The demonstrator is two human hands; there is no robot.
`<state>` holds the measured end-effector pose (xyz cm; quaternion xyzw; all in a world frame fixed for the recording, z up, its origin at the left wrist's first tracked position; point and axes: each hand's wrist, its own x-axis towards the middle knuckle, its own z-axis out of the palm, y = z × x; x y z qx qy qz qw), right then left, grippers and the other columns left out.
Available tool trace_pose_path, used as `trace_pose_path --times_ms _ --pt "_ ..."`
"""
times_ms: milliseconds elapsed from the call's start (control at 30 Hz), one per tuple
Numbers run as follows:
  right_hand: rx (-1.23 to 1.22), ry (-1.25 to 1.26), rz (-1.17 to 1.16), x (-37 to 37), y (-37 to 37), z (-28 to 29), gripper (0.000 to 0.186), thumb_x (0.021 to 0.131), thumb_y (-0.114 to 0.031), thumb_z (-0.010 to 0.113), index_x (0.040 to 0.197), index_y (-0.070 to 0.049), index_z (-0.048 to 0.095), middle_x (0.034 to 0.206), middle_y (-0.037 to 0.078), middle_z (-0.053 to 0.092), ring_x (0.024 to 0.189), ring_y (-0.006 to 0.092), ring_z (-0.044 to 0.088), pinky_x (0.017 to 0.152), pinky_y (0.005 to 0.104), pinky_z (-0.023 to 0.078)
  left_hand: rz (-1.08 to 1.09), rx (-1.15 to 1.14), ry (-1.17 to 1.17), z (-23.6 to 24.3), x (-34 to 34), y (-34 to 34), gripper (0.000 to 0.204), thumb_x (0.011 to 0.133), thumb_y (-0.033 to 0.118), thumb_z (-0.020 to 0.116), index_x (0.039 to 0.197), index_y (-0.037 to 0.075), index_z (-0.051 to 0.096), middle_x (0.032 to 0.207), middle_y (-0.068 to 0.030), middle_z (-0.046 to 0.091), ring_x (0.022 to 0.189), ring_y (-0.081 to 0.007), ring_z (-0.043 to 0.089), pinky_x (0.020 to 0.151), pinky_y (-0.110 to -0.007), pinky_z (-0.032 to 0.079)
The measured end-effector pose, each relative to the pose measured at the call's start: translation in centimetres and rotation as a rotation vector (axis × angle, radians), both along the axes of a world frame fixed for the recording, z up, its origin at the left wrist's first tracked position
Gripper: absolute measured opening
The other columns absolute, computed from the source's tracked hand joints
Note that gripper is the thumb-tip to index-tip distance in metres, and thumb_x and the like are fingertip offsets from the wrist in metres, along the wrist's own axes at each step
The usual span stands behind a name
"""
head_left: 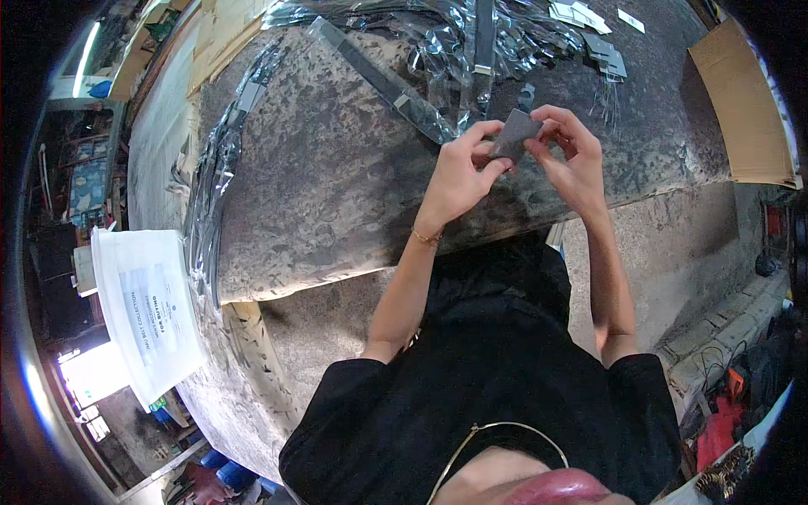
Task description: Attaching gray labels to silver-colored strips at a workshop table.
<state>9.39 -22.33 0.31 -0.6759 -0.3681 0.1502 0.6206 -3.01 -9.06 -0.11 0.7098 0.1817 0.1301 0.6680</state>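
Between my two hands, above the near part of the stained table (pixel 295 185), is a small grey card tag (pixel 517 133). My left hand (pixel 461 175) pinches its left and lower edge between thumb and fingers. The fingers of my right hand (pixel 574 160) are bent closed at its right edge; whether they also hold a string is too small to tell. A dark plastic hook (pixel 526 96) shows just beyond the tag. Past my left hand lies a black belt (pixel 362 69) in clear plastic with a metal buckle. Another wrapped belt (pixel 483 55) runs away from me.
Crumpled clear wrapping with more belts (pixel 442 50) covers the far middle. Grey tags (pixel 604 57) with thin strings and white cards (pixel 579 15) lie far right. Wrapped belts (pixel 220 168) line the left side, beside a white plastic bin (pixel 147 311). Cardboard (pixel 741 101) stands at the right.
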Motion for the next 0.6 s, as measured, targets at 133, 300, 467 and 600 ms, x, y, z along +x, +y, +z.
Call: trace_pose_path --times_ms 133,300,467,600 --pt "0.002 0.038 0.007 0.3 -0.1 -0.2 0.032 0.077 0.004 0.069 0.107 -0.004 0.060 0.080 0.001 0.060 0.081 0.0082 0.058 0.077 0.0244 0.047 -0.052 0.020 0.008 1.2 0.8 0.8 0.040 0.081 -0.002 0.063 0.119 0.000 0.052 0.088 -0.0122 0.070 0.083 -0.0131 0.067 0.072 -0.028 0.052" --pt "0.068 -0.022 0.058 -0.3 0.0 0.8 0.031 0.078 0.001 0.071 0.107 -0.004 0.060 0.099 0.004 0.062 0.093 0.0113 0.059 0.081 0.0281 0.050 -0.152 0.154 -0.139 2.4 2.6 1.7 0.039 0.085 -0.006 0.059 0.121 0.002 0.051 0.092 -0.0085 0.068 0.085 -0.0115 0.064 0.074 -0.024 0.052" --pt "0.124 0.233 0.018 -0.9 0.6 1.2 0.032 0.079 0.002 0.069 0.110 -0.005 0.061 0.096 0.002 0.061 0.090 0.0108 0.059 0.075 0.0241 0.050 -0.035 0.123 -0.128 4.1 4.0 1.4 0.031 0.082 -0.002 0.066 0.110 0.000 0.053 0.089 -0.0072 0.067 0.083 -0.0113 0.064 0.069 -0.023 0.050" --pt "0.048 0.090 -0.103 0.4 0.7 0.9 0.029 0.080 0.003 0.068 0.108 -0.005 0.063 0.086 -0.001 0.059 0.081 0.0075 0.057 0.070 0.0206 0.048 0.147 0.481 -0.111 4.1 4.7 0.6 0.034 0.079 0.007 0.073 0.107 0.001 0.055 0.087 -0.0062 0.066 0.083 -0.0116 0.062 0.071 -0.027 0.050"
